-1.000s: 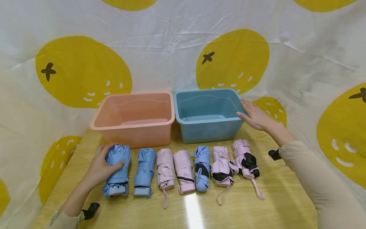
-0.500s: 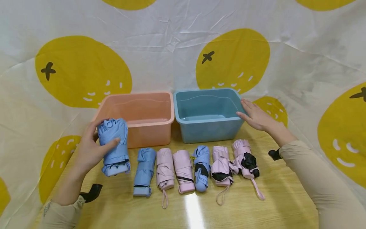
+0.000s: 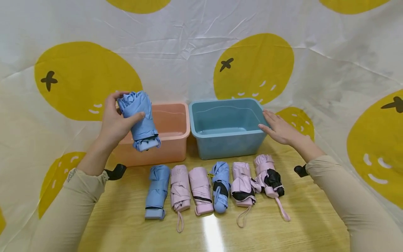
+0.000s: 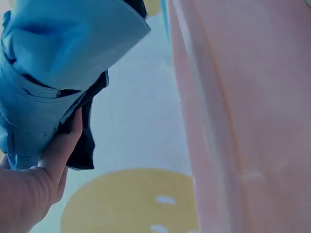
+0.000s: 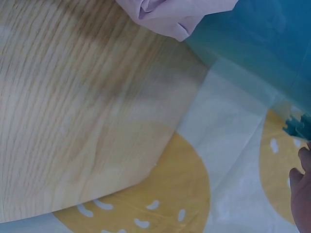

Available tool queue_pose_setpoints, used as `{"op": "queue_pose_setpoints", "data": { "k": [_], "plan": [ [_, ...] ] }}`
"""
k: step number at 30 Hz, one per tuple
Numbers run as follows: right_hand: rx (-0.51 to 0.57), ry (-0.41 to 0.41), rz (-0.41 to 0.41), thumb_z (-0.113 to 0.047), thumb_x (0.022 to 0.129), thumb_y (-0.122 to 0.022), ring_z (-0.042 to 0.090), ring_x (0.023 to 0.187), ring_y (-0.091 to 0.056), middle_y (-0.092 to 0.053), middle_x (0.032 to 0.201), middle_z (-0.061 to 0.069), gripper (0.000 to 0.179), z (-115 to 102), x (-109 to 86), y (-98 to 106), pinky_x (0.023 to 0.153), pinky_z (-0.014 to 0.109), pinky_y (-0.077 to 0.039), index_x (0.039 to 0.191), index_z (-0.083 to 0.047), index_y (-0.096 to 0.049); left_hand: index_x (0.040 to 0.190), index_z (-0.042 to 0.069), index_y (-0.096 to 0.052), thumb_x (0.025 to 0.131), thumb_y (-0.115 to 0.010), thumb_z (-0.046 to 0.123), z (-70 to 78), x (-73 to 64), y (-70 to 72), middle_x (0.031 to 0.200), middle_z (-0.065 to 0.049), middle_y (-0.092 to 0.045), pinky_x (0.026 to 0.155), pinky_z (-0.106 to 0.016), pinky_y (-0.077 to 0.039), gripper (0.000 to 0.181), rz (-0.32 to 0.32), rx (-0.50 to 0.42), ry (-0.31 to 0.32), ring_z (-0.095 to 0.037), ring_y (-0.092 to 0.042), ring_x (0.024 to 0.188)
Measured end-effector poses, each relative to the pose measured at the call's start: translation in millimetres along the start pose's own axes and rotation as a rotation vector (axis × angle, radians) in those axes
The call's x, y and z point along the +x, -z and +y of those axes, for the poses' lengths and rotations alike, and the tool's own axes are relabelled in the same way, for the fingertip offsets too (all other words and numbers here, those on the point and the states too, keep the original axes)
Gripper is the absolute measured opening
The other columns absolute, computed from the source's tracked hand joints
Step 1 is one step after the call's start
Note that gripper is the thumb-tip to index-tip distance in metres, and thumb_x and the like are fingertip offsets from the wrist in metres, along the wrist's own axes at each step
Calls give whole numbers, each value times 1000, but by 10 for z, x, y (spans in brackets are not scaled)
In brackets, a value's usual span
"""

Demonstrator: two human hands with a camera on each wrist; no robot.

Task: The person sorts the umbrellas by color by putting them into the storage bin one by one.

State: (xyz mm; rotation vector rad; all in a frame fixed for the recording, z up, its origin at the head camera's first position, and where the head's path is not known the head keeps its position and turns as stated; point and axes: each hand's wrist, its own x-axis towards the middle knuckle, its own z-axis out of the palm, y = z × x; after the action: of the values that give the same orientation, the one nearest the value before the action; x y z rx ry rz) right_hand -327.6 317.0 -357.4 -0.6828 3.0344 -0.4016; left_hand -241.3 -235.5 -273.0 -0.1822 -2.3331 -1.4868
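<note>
My left hand (image 3: pixel 116 122) holds a folded blue umbrella (image 3: pixel 141 117) over the left part of the orange-pink bin (image 3: pixel 154 150), its thumb across the front. In the left wrist view the blue umbrella (image 4: pixel 58 53) fills the upper left, with the pink bin wall (image 4: pixel 272 121) on the right. My right hand (image 3: pixel 279 128) rests with straight fingers on the right rim of the blue bin (image 3: pixel 231 146). Only part of that hand (image 5: pixel 303 189) shows in the right wrist view.
A row of folded umbrellas lies in front of the bins: a blue one (image 3: pixel 156 192) at the left end, several pink ones such as this (image 3: pixel 180 185), and another blue one (image 3: pixel 221 185) among them. Behind the wooden table (image 3: pixel 258 231) hangs a fruit-patterned cloth (image 3: pixel 176 42).
My left hand has lifted the leftmost blue umbrella off the table and carried it up and forward to the orange-pink bin. The right hand stays at the blue bin's rim.
</note>
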Motion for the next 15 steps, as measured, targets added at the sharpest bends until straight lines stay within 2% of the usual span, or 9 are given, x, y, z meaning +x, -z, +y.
{"op": "queue_pose_setpoints", "data": {
  "k": [4,7,11,15],
  "plan": [
    [2,2,4,-50,112,-35,42,159,-4,-3,173,21,79,-34,-3,13,126,60,-3,166,1,-8,151,11,-32,94,-76,22,39,246,-121,152,-11,-24,97,-34,-49,73,-23,29,6,-28,-39,124],
    [8,7,12,-50,112,-36,43,159,-4,-4,173,22,79,-52,4,29,126,61,-4,166,1,-8,150,12,-33,93,-76,23,1,422,-235,149,-12,-24,106,-38,-43,72,-44,33,15,-27,-35,130],
    [3,7,14,-50,112,-36,43,158,-5,-5,173,23,79,-58,6,28,126,61,-5,165,2,-9,149,9,-36,91,-77,18,-155,616,-396,147,-14,-25,107,-40,-42,72,-68,50,30,-30,-35,130],
    [-3,-1,5,-50,112,-36,43,159,-5,-3,173,22,79,-60,-6,12,126,61,-5,165,2,-9,151,6,-35,92,-77,15,-364,751,-512,154,-19,-24,112,-48,-41,73,-153,76,91,-36,-34,133]
  ]
}}
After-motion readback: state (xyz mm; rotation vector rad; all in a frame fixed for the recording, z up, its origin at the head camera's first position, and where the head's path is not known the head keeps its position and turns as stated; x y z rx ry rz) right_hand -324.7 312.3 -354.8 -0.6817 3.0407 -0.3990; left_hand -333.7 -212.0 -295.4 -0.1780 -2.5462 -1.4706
